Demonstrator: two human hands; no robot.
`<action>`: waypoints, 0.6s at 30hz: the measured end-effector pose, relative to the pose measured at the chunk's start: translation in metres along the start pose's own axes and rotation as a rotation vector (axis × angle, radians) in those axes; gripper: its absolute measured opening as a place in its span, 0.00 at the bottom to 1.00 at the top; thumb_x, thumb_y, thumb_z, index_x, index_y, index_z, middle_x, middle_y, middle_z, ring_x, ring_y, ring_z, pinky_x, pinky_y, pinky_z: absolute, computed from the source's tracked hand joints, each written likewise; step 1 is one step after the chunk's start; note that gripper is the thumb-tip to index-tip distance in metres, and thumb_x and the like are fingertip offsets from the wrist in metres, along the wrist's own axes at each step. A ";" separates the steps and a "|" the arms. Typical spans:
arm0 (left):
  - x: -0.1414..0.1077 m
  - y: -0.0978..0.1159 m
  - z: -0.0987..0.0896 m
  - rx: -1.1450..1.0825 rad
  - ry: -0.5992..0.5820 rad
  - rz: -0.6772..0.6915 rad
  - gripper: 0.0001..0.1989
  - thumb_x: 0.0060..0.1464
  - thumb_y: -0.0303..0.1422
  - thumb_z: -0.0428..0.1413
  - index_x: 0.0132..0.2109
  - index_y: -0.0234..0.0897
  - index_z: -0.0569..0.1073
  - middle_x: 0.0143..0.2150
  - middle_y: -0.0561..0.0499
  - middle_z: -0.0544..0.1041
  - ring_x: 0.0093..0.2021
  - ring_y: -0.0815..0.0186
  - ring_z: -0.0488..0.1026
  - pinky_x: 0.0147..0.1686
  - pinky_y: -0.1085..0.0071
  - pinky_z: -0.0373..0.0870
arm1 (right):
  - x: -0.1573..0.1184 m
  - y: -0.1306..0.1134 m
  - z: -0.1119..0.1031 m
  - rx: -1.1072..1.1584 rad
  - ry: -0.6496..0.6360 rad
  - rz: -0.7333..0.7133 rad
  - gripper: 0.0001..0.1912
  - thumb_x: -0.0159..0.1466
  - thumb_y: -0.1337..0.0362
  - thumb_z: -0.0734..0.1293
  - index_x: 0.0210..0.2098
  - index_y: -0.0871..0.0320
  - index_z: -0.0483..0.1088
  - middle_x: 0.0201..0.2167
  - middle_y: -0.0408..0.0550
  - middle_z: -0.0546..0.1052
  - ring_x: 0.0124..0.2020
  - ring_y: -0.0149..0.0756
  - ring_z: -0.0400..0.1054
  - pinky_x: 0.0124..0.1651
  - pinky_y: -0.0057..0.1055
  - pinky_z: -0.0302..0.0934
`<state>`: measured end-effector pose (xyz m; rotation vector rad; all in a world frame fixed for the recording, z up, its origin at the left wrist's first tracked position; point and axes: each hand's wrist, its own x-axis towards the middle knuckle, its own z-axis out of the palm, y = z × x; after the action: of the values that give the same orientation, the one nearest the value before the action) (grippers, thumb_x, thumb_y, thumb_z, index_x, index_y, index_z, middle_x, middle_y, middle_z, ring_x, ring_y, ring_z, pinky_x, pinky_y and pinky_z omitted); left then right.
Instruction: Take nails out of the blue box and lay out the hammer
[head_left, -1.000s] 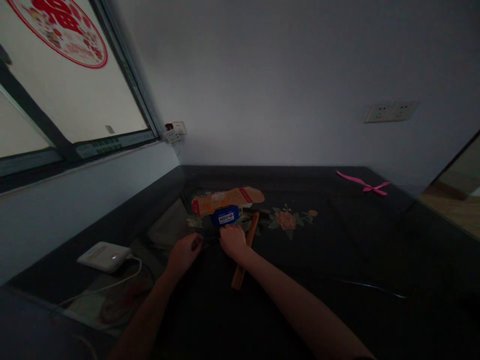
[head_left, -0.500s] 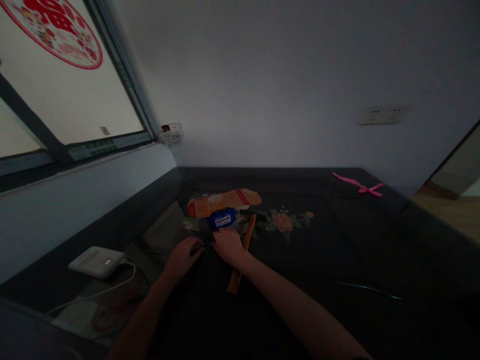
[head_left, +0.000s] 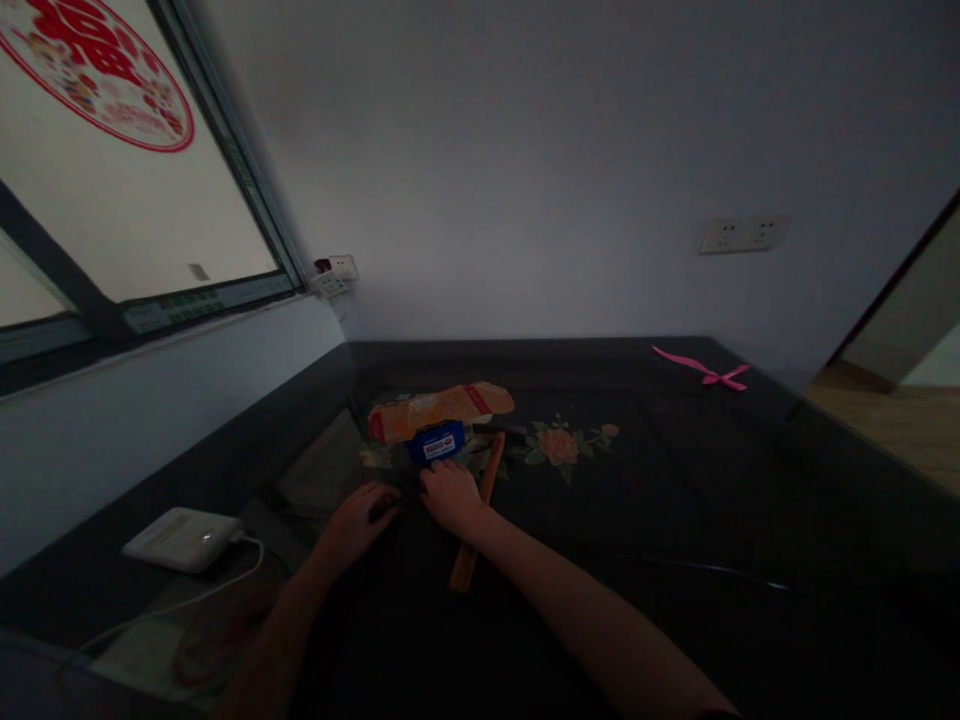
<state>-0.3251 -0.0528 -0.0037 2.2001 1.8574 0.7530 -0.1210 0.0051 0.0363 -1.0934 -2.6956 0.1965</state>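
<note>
My left hand point(head_left: 364, 515) rests low over the dark table, its fingers curled round something small and dark that I cannot make out. Close to its right, my right hand point(head_left: 450, 493) has its fingers bent down; whatever they pinch is hidden. Just beyond the right fingertips lies a blue box point(head_left: 437, 442) with a white label. Behind that box is an orange and red wrapper point(head_left: 442, 408). An orange-brown stick point(head_left: 463, 566) lies slanting, partly under my right wrist.
A white device point(head_left: 182, 540) with a white cable lies at the left on the dark table point(head_left: 600, 520). Near the back right edge is a pink ribbon point(head_left: 716, 377). A thin dark strip point(head_left: 720, 568) lies at the right. Walls stand behind and left.
The view has shifted slightly, so most things appear a little further left. A small gap has widened between my hands. The box, wrapper and stick keep their places on the table.
</note>
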 end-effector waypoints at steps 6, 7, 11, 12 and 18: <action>0.000 0.004 -0.001 0.011 0.056 0.036 0.12 0.58 0.37 0.50 0.42 0.39 0.75 0.40 0.45 0.79 0.41 0.56 0.77 0.44 0.60 0.74 | -0.023 0.011 -0.025 0.057 0.020 -0.047 0.17 0.67 0.59 0.66 0.53 0.58 0.69 0.53 0.52 0.72 0.49 0.43 0.70 0.49 0.47 0.66; 0.000 0.004 -0.001 0.014 0.070 0.041 0.12 0.59 0.37 0.49 0.42 0.39 0.75 0.39 0.45 0.79 0.41 0.57 0.77 0.44 0.61 0.74 | -0.030 0.013 -0.031 0.072 0.017 -0.056 0.16 0.67 0.60 0.66 0.52 0.58 0.69 0.52 0.52 0.72 0.49 0.43 0.69 0.49 0.47 0.66; 0.001 0.009 -0.003 0.003 0.121 0.051 0.12 0.60 0.37 0.48 0.41 0.40 0.75 0.40 0.46 0.79 0.42 0.57 0.77 0.45 0.62 0.74 | -0.084 0.024 -0.056 0.150 -0.014 -0.093 0.08 0.66 0.66 0.65 0.44 0.57 0.73 0.47 0.49 0.75 0.50 0.39 0.68 0.52 0.37 0.63; 0.002 0.013 -0.005 -0.006 0.124 0.055 0.12 0.60 0.37 0.48 0.41 0.40 0.75 0.41 0.46 0.79 0.42 0.57 0.77 0.45 0.62 0.73 | -0.105 0.027 -0.061 0.173 -0.023 -0.098 0.08 0.66 0.66 0.65 0.44 0.55 0.73 0.47 0.48 0.76 0.50 0.36 0.68 0.51 0.34 0.63; -0.030 0.081 -0.013 -0.206 -0.030 0.073 0.12 0.61 0.38 0.49 0.43 0.44 0.77 0.40 0.47 0.79 0.42 0.56 0.76 0.44 0.62 0.74 | -0.246 0.038 -0.062 0.250 -0.041 0.069 0.09 0.66 0.61 0.66 0.47 0.49 0.72 0.50 0.48 0.74 0.45 0.34 0.71 0.45 0.33 0.67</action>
<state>-0.2632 -0.1013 0.0348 2.1453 1.6140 0.8763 0.0920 -0.1379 0.0492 -1.1156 -2.5811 0.5576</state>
